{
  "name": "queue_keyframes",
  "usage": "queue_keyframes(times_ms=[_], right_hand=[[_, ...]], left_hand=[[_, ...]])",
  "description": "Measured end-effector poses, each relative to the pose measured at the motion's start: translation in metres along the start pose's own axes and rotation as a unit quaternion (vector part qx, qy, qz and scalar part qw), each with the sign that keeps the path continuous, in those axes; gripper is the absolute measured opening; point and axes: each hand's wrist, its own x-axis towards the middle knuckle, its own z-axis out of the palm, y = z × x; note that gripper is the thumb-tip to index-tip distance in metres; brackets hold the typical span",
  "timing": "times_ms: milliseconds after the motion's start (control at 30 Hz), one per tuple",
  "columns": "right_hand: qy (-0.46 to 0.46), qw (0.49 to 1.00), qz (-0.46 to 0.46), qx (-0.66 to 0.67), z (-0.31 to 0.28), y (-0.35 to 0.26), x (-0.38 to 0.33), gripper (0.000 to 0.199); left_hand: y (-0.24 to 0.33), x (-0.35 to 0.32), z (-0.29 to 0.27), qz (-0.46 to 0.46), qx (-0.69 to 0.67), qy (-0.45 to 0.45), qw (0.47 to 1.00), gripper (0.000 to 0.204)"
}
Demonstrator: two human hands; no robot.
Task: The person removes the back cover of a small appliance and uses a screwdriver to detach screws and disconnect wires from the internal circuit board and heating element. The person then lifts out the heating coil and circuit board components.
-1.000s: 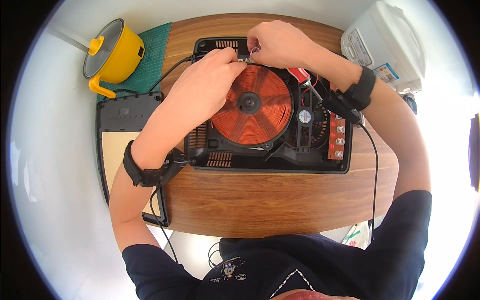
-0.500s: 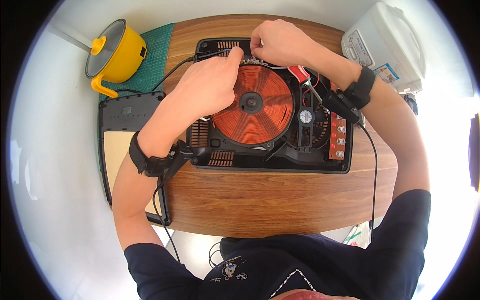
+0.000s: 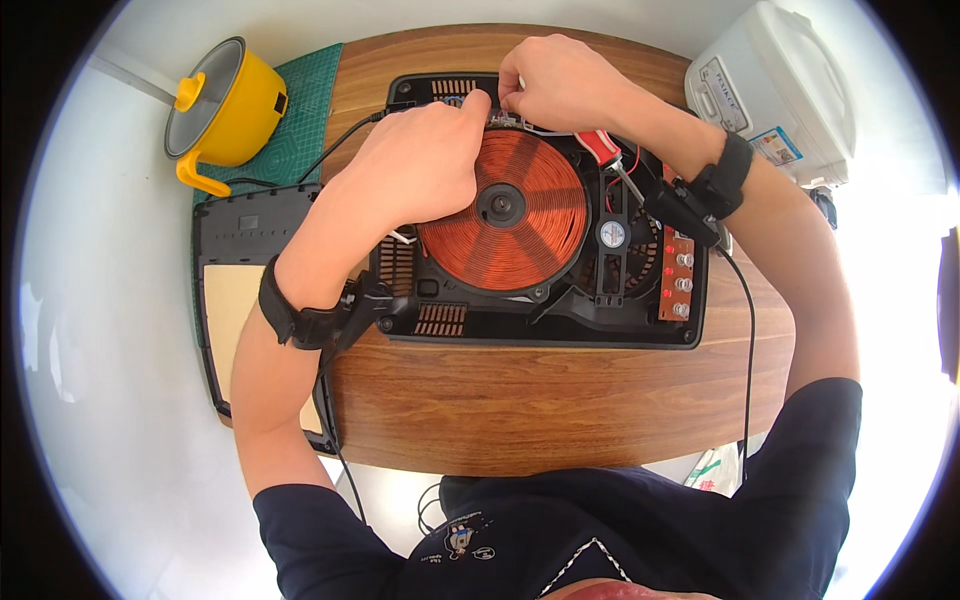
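Observation:
An opened induction cooker [image 3: 560,335] lies on the table with its round copper coil [image 3: 540,185] exposed. My left hand [image 3: 428,160] reaches over the coil's left side, closed, its thumb and finger near small parts at the coil's far edge; its fingertips are mostly hidden. Close by on the right, my right hand [image 3: 560,80] is curled, fingertips pinched by the same small parts and wires [image 3: 503,118]. What either hand grips cannot be made out. Below my right wrist is a screwdriver [image 3: 602,150] with a red and white handle, its shaft pointing toward the fan [image 3: 635,255].
The cooker's black cover [image 3: 250,215] lies at left, partly on a green cutting mat [image 3: 310,95]. A yellow pot [image 3: 245,110] stands at far left, a white appliance [image 3: 770,90] at far right. A power cord [image 3: 350,138] runs from the cooker. Cables hang from both wrist straps.
My left hand and wrist have shifted slightly, and the hand's far end has lifted a little. My right hand has barely moved, staying at the coil's far edge.

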Motion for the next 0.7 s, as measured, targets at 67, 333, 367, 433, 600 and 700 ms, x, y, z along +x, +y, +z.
queue_keyframes(times_ms=[67, 333, 367, 433, 600, 700], right_hand=[[0.003, 1.000, -0.001, -0.007, 0.001, -0.004, 0.000, 0.023], [0.060, 0.996, 0.059, 0.035, -0.002, 0.003, 0.004, 0.020], [0.082, 0.991, 0.089, 0.061, -0.017, -0.002, 0.005, 0.020], [0.078, 0.984, 0.018, 0.160, -0.064, -0.014, -0.006, 0.020], [-0.026, 0.999, -0.018, 0.034, -0.046, 0.002, -0.007, 0.020], [-0.004, 0.999, -0.051, -0.009, -0.027, 0.002, -0.015, 0.022]], left_hand=[[0.000, 0.000, -0.001, -0.009, -0.005, -0.002, 1.000, 0.047], [0.000, 0.003, 0.004, -0.018, 0.008, -0.017, 1.000, 0.049], [0.000, 0.003, 0.005, -0.018, 0.012, -0.019, 1.000, 0.049], [-0.002, 0.000, 0.007, -0.031, 0.008, -0.032, 0.999, 0.050], [-0.003, -0.008, 0.008, -0.032, -0.029, -0.025, 0.999, 0.050], [0.002, -0.011, 0.006, -0.018, -0.037, -0.013, 0.999, 0.049]])
